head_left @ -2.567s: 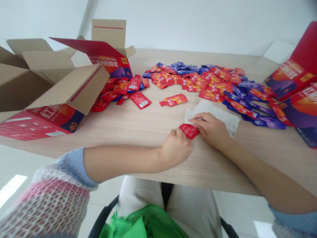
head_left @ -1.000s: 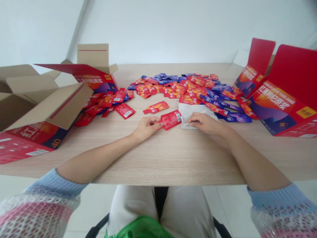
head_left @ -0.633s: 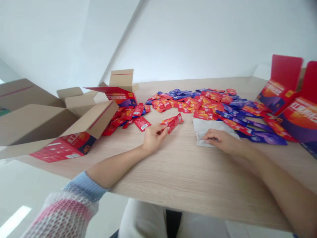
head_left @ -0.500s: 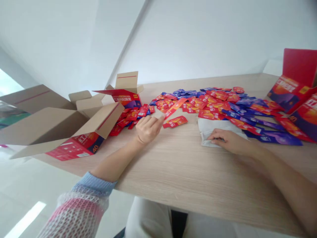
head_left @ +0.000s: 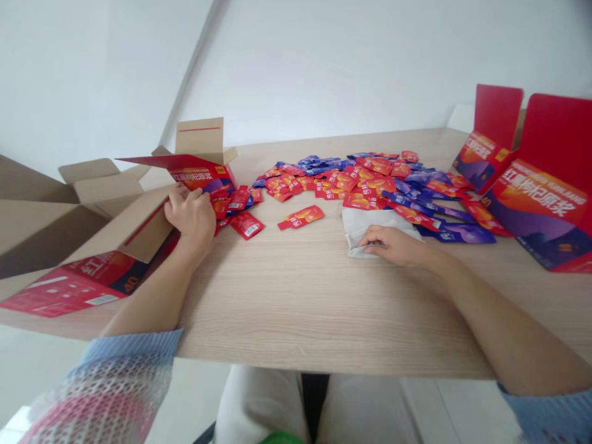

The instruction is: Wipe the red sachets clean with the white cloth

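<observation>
My left hand (head_left: 190, 213) is at the left, its fingers curled beside the carton flap and a small heap of red and blue sachets (head_left: 238, 200). Whatever its fingers hold is hidden from view. My right hand (head_left: 393, 245) pinches the near edge of a white pouch (head_left: 370, 221) that lies flat on the table. A single red sachet (head_left: 301, 217) rests between my hands. Beyond the pouch spreads a large pile of red sachets (head_left: 365, 179) and blue-purple sachets (head_left: 456, 232).
An open red carton (head_left: 92, 274) stands at the left with its flaps spread, and another open carton (head_left: 203, 176) is behind it. Two more open red cartons (head_left: 541, 203) (head_left: 483, 151) stand at the right. The wooden table's (head_left: 324, 333) front edge runs above my lap.
My left hand has moved left from mid-table to the small heap by the carton; the sachet it held is out of sight. My right hand keeps its pinch. The view has turned right.
</observation>
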`<state>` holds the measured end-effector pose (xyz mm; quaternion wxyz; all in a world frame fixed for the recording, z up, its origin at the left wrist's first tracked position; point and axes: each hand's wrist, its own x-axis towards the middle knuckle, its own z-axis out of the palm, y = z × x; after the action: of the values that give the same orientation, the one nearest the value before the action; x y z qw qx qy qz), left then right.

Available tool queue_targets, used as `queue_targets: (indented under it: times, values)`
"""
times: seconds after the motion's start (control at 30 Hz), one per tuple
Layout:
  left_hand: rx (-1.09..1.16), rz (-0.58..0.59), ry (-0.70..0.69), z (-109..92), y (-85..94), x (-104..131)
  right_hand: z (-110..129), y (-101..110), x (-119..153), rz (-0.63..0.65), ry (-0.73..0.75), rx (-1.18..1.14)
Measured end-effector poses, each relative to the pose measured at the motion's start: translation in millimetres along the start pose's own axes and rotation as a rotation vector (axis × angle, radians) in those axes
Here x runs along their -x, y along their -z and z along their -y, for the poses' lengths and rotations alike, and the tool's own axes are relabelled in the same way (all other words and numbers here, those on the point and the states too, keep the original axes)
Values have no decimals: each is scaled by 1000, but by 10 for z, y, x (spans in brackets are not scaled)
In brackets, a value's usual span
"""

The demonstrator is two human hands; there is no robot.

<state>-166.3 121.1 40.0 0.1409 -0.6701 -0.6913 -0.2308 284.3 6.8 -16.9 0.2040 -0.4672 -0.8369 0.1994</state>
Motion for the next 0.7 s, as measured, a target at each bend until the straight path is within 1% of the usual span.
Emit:
queue_targets:
  times: [0.03, 0.07, 0.13, 0.2, 0.23, 0.3, 0.4, 0.47, 0.57, 0.67, 0.7]
  values:
    - [-137, -22, 30, -55, -56, 28, 0, -1, 2, 2, 2, 5]
    - [-182, -2, 37, -109, -125, 61, -1, -1, 3, 4, 5, 9]
    - [-245, 97, -28, -196, -275, 127, -4, -2, 3, 6, 10, 18]
    - [-276, 136, -63, -244, -389, 170, -5, 0, 2, 6, 7, 32]
    - [-288, 130, -67, -256, -418, 183, -4, 2, 0, 8, 4, 43]
    - [-275, 73, -74, -278, -414, 208, -1, 6, -6, 12, 2, 65]
    - [-177, -40, -150, -377, -305, 307, -5, 7, -16, 19, 20, 69]
    - [-107, -64, -194, -523, -230, 418, -11, -2, -20, 13, 31, 59]
    - [-23, -22, -272, -840, -199, 576, 10, -33, -16, -11, 22, 82]
    - [62, -7, -384, -1181, -293, 630, 96, -89, -13, -107, -55, 156]
    - [83, 18, -432, -1277, -345, 626, 136, -112, -16, -148, -92, 186]
